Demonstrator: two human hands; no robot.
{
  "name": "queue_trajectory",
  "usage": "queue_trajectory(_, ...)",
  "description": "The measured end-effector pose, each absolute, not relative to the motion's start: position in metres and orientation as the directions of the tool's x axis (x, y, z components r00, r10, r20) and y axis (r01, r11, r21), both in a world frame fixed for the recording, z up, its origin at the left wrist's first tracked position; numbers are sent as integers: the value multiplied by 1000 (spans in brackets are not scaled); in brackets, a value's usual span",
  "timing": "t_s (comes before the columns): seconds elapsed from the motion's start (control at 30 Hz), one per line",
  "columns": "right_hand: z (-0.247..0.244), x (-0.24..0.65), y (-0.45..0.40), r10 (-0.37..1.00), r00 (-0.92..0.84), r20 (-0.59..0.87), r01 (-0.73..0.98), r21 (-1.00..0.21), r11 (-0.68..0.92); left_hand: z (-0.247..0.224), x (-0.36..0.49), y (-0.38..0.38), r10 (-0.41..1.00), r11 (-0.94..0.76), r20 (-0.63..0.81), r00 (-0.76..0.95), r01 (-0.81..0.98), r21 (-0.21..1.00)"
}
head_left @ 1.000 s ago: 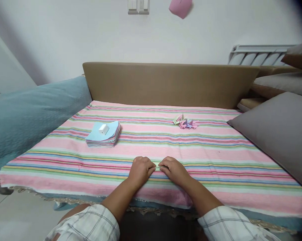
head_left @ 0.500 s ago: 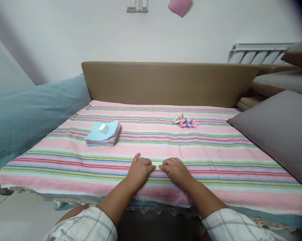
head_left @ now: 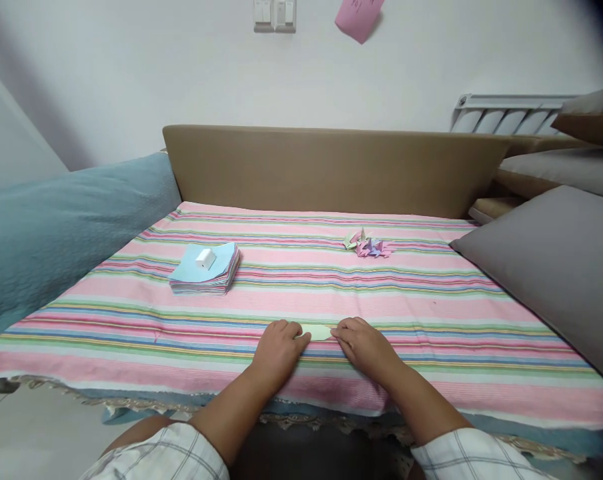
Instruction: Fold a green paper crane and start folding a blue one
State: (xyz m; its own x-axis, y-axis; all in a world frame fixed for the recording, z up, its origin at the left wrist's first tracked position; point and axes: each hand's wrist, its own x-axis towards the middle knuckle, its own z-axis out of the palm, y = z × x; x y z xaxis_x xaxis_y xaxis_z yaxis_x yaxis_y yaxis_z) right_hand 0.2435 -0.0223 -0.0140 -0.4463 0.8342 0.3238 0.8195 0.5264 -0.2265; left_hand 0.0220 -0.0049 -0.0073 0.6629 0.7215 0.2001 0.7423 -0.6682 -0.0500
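Note:
A small piece of folded pale green paper [head_left: 317,332] lies flat on the striped cloth between my hands. My left hand [head_left: 280,347] pinches its left end, thumb on top and fingers curled. At the paper's right tip, the thumb and fingers of my right hand [head_left: 364,343] are closed together. The ends of the paper are hidden under my fingers. Beyond my hands, several folded paper pieces [head_left: 370,245] in pink, purple and green sit in a cluster.
A stack of coloured paper [head_left: 206,270] with a small white block [head_left: 205,259] on top stands at the left. Grey cushions [head_left: 546,247] fill the right side. A brown backrest [head_left: 331,170] runs along the back, and a blue armrest [head_left: 81,220] lies left.
My right hand has shifted slightly right, away from my left, so more of the green paper shows. My left index finger, raised before, is now curled down. The view has tilted up a little.

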Motion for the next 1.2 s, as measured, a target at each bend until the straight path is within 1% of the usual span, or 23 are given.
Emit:
queue_trajectory(0.1, -12, 240, -24, 821, -393, 415, 816, -253, 519, -7, 24, -6, 728, -659, 196, 657, 750, -66)
queue_trajectory(0.17, -13, 230, -24, 782, -443, 438, 779, -244, 577, -8, 24, -6, 727, -660, 202, 656, 749, -60)
queue_trajectory(0.23, -15, 220, -22, 758, -507, 410, 744, -236, 625, -8, 23, -6, 728, -663, 203, 654, 748, -32)
queue_trajectory(0.3, -17, 212, -19, 769, -512, 382, 743, -252, 620, -9, 20, -4, 735, -664, 199, 648, 747, 23)
queue_trajectory(0.43, -18, 209, -12, 789, -508, 345, 738, -298, 605, -10, 14, 1, 789, -612, 204, 579, 768, 186)
queue_trajectory(0.5, -18, 210, -10, 799, -495, 341, 739, -318, 594, -9, 12, 2, 807, -590, 193, 558, 774, 230)
queue_trajectory(0.7, -18, 209, -9, 814, -478, 332, 763, -303, 571, -1, 15, 2, 810, -587, 182, 558, 774, 239)
queue_trajectory(0.9, -19, 209, -7, 823, -459, 334, 755, -341, 560, -2, 14, 2, 814, -581, 175, 554, 773, 254)
queue_trajectory(1.07, -19, 210, -7, 833, -450, 323, 759, -353, 547, -4, 13, 2, 844, -536, 209, 493, 781, 320)
queue_trajectory(1.2, -19, 210, -6, 831, -455, 322, 749, -366, 552, -3, 12, 3, 846, -532, 227, 482, 786, 313)
